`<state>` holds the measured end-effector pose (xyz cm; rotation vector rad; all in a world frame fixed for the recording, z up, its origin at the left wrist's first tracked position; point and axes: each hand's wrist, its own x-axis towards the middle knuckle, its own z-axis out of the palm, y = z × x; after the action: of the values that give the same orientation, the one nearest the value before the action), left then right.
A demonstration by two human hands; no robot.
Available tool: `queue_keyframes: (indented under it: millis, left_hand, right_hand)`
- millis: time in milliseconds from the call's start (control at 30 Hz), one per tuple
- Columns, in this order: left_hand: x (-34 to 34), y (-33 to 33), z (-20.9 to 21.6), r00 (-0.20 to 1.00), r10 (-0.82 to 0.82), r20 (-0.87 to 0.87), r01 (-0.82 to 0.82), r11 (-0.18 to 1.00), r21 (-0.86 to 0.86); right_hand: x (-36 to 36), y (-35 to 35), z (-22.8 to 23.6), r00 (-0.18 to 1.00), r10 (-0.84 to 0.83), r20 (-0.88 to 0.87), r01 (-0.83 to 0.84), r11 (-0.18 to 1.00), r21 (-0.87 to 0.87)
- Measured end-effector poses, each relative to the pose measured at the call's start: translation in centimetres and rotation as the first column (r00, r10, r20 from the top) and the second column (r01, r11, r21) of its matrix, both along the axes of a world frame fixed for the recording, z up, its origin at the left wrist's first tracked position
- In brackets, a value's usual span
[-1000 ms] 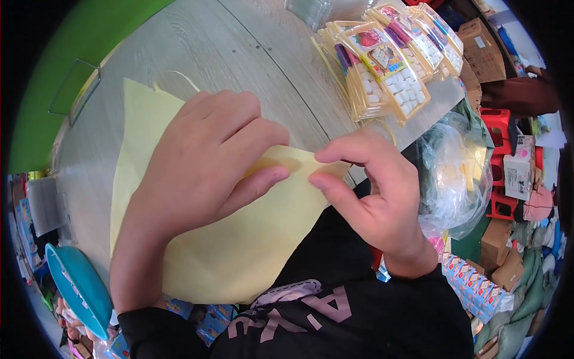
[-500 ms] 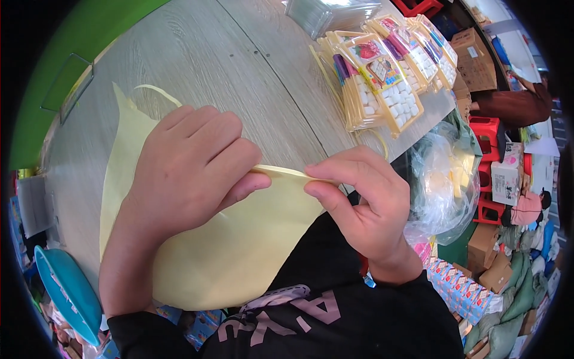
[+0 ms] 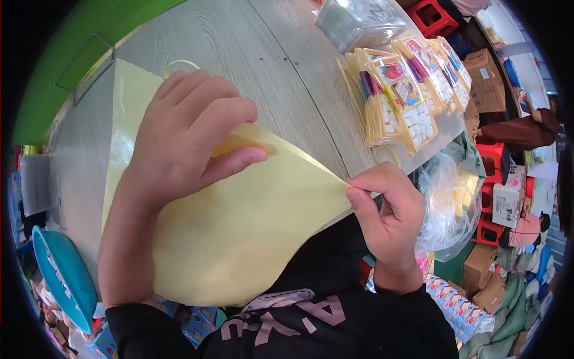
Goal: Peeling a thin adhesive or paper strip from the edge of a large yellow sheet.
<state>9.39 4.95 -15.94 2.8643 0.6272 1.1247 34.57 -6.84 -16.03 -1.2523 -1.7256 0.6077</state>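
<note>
At the near edge of the worktop (image 3: 251, 54), the left hand (image 3: 185, 137) is pressing flat on the yellow sheet (image 3: 239, 227) while the right hand (image 3: 388, 215), fingers pinching its corner, is now drawing it farther outward than a second ago, peeling it open.

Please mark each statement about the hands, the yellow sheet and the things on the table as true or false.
1. The left hand lies flat on the yellow sheet. True.
2. The right hand pinches a corner of the yellow sheet. True.
3. The packets lie under the left hand. False: they lie in a row near the far right edge of the wooden table, apart from both hands.
4. The yellow sheet is rolled into a tube. False: it is open, with one corner lifted off the table.
5. A blue basin shows at the lower left. True.
</note>
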Motion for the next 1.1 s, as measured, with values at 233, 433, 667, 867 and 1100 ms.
queue_keyframes:
  millis: [233, 433, 667, 867, 1100]
  left_hand:
    - [0.1, -0.3, 0.3, 0.994, -0.028, -0.104, 0.021, 0.997, -0.068]
    - [0.2, -0.1, -0.3, 0.993, -0.062, -0.1, 0.057, 0.997, -0.05]
    - [0.0, -0.1, -0.2, 0.996, -0.05, -0.074, 0.046, 0.997, -0.058]
    - [-1.9, 0.6, 2.3, 0.978, 0.06, -0.201, -0.078, 0.993, -0.086]
    - [-4.7, 1.4, 4.4, 0.956, 0.107, -0.275, -0.137, 0.986, -0.095]
  right_hand:
    - [-1.6, 1.2, 1.1, 0.969, 0.005, 0.247, -0.003, 1.0, -0.01]
    - [-4.0, 2.8, 2.1, 0.907, 0.054, 0.417, -0.116, 0.985, 0.125]
    - [-5.3, 3.8, 1.1, 0.885, -0.002, 0.466, -0.107, 0.973, 0.206]
    - [-5.0, 4.0, 0.4, 0.946, 0.037, 0.321, -0.085, 0.987, 0.137]
    - [-4.9, 4.4, 0.2, 0.945, 0.075, 0.319, -0.103, 0.992, 0.072]
